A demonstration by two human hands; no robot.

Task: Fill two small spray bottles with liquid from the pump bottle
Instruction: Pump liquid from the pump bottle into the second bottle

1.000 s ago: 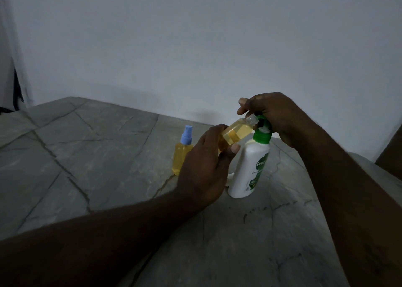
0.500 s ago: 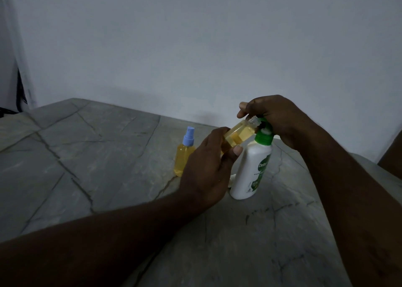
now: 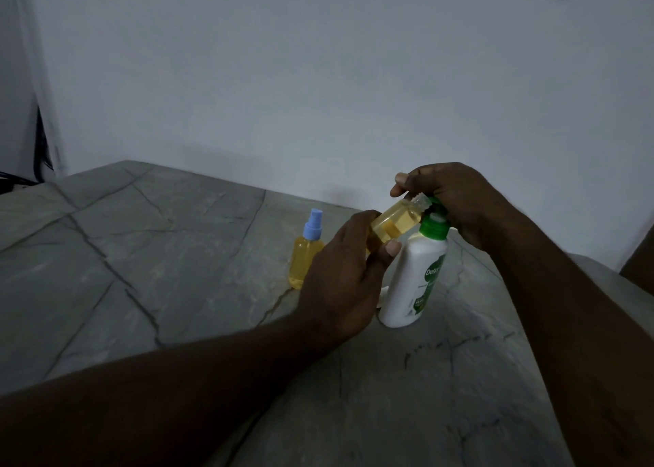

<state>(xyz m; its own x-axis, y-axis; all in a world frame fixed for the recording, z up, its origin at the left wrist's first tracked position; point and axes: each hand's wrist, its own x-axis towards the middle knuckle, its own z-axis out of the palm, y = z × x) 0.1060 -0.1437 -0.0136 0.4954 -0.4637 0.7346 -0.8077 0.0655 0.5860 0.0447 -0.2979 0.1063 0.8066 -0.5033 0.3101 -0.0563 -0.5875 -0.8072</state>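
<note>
Spray bottle (image 3: 393,224), uncapped and tilted, with its neck at the top of the pump bottle (image 3: 414,275).
The left hand (image 3: 343,275) grips it by the base, fingers and thumb curled round it, just left of the pump bottle. The right hand (image 3: 449,201) is curled over the green pump head. The pump bottle stands upright on the table (image 3: 141,254). A capped bottle (image 3: 306,257), full of yellow liquid, stands further left, apart from it.

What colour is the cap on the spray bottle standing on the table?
Light blue cap, head view.
</note>
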